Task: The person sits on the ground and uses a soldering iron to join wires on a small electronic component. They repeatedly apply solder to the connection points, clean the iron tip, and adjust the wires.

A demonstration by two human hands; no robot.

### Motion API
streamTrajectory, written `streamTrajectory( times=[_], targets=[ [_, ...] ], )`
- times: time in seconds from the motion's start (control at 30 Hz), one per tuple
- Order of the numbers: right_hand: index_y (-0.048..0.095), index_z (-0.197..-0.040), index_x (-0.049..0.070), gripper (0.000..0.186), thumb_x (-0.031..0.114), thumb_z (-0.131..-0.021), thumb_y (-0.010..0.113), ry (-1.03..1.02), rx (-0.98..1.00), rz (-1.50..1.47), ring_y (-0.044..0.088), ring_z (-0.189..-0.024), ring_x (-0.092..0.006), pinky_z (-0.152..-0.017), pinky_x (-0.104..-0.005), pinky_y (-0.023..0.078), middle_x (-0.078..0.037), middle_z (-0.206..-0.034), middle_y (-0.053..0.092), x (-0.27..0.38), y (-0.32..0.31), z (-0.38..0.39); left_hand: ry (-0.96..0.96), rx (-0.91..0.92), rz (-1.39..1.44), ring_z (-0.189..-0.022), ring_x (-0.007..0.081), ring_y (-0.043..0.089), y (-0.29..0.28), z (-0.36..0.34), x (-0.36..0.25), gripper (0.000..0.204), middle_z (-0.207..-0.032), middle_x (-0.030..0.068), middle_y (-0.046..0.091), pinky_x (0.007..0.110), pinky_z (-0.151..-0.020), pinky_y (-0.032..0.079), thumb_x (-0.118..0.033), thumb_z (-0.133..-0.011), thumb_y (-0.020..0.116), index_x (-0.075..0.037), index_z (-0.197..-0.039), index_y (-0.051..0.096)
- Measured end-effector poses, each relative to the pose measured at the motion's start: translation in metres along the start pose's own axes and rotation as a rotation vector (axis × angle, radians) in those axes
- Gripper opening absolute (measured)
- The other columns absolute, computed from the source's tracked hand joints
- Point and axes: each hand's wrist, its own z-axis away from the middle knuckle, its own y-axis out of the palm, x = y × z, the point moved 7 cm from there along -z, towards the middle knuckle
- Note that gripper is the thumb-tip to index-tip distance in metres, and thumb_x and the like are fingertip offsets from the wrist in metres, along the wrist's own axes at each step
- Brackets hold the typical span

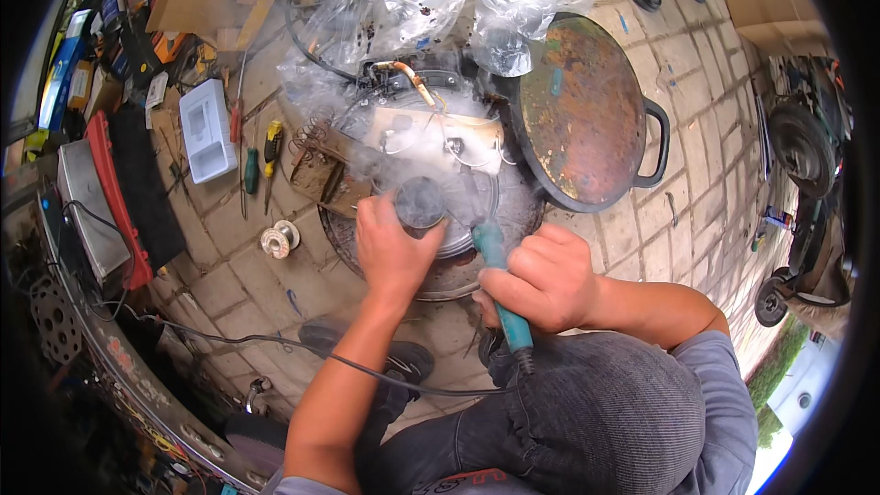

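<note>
My left hand [390, 243] has its thumb and fingers around a small round metal tin [420, 205], dark inside, on the near part of a round metal base [344, 252]. In my right hand [555, 284] is a soldering iron [492, 244] with a teal handle, its front end pointing toward the tin. Whitish smoke rises over the tin and blurs the iron's tip. Beyond it, a pale board [431, 133] with wires lies on the base. A brown metal iron stand [330, 179] with a coil spring sits left of the tin.
A rusty round pan-like part [587, 110] with a black handle leans at the right. Left are a wire spool [280, 240], green screwdriver [250, 171], yellow-black screwdriver [272, 145] and white plastic tray [208, 133]. The iron's cord [302, 346] runs across my left arm. Clear plastic sheeting [431, 0] lies behind.
</note>
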Motion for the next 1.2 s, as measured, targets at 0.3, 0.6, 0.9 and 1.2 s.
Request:
streamTrajectory(
  times=[0.3, 0.6, 0.9, 1.2],
  targets=[
    [0.061, -0.083, 0.015, 0.018, 0.024, -0.069, 0.065, 0.019, 0.111, 0.071, 0.042, -0.054, -0.0141, -0.052, -0.0308, 0.029, 0.002, -0.064, 0.034, 0.005, 0.017, 0.017, 0.061, -0.015, -0.063, -0.108, 0.0357, 0.054, 0.002, 0.005, 0.002, 0.073, -0.113, 0.0152, 0.054, 0.046, -0.09, 0.045, -0.031, -0.065, 0.087, -0.002, -0.124, 0.055],
    [0.06, -0.086, 0.016, 0.017, 0.023, -0.071, 0.061, 0.025, 0.153, 0.112, 0.044, -0.057, -0.0147, -0.053, -0.0311, 0.029, 0.001, -0.067, 0.037, 0.007, 0.025, 0.023, 0.111, -0.01, -0.1, -0.109, 0.0343, 0.054, 0.003, 0.008, 0.004, 0.074, -0.113, 0.0135, 0.055, 0.046, -0.089, 0.044, -0.031, -0.066, 0.086, -0.004, -0.127, 0.053],
    [0.06, -0.086, 0.018, 0.018, 0.024, -0.07, 0.063, 0.084, 0.183, 0.084, 0.044, -0.058, -0.0153, -0.053, -0.0315, 0.029, 0.001, -0.069, 0.036, 0.004, 0.031, 0.035, 0.166, -0.043, -0.036, -0.112, 0.0371, 0.055, -0.001, 0.002, -0.006, 0.073, -0.118, 0.0165, 0.056, 0.046, -0.093, 0.045, -0.026, -0.067, 0.085, -0.002, -0.127, 0.052],
    [0.061, -0.087, 0.018, 0.018, 0.025, -0.072, 0.066, 0.09, 0.179, 0.096, 0.043, -0.058, -0.0156, -0.054, -0.0319, 0.03, 0.0, -0.07, 0.035, 0.005, 0.027, 0.043, 0.197, -0.043, 0.044, -0.112, 0.0386, 0.055, 0.001, -0.012, -0.015, 0.072, -0.119, 0.0189, 0.055, 0.046, -0.096, 0.045, -0.023, -0.068, 0.082, 0.003, -0.127, 0.051]
  ],
)
